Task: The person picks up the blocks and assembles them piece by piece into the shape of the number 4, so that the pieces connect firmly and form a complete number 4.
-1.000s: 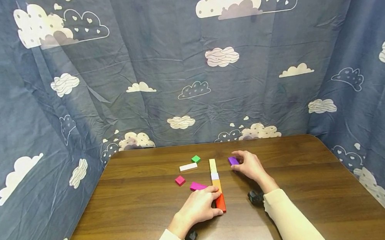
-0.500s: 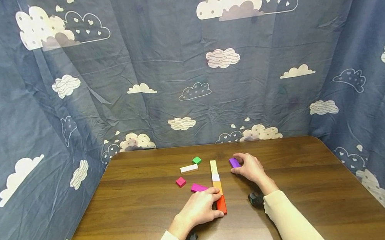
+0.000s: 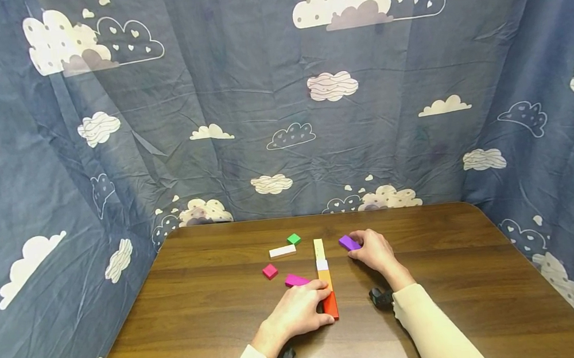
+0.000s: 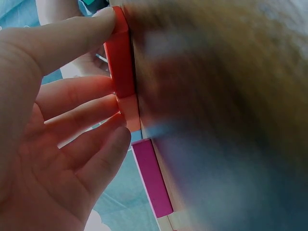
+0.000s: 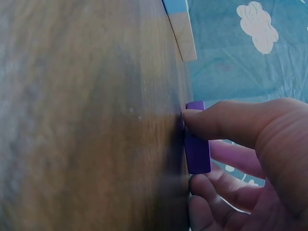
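My left hand (image 3: pixel 302 310) holds a red block (image 3: pixel 331 307), thumb at its near end and fingers over the seam with an orange block (image 3: pixel 325 279). Beyond these in one row lie a pale white block (image 3: pixel 322 265) and a yellow block (image 3: pixel 318 249). A magenta block (image 4: pixel 153 179) lies just left of the row, partly behind the left hand in the head view. Right of the row's far end, my right hand (image 3: pixel 374 251) pinches a purple block (image 3: pixel 349 243). Its thumb presses one long side of that block, close to the tabletop, in the right wrist view.
A crimson square block (image 3: pixel 270 271), a white block (image 3: pixel 282 251) and a green block (image 3: pixel 294 239) lie left of the row on the brown wooden table (image 3: pixel 201 314). A cloud-patterned blue curtain (image 3: pixel 237 91) hangs behind the table and along its sides.
The purple block has turned, its far end swinging left, as the right thumb and fingers closed on it. The left hand has stayed at the red block.
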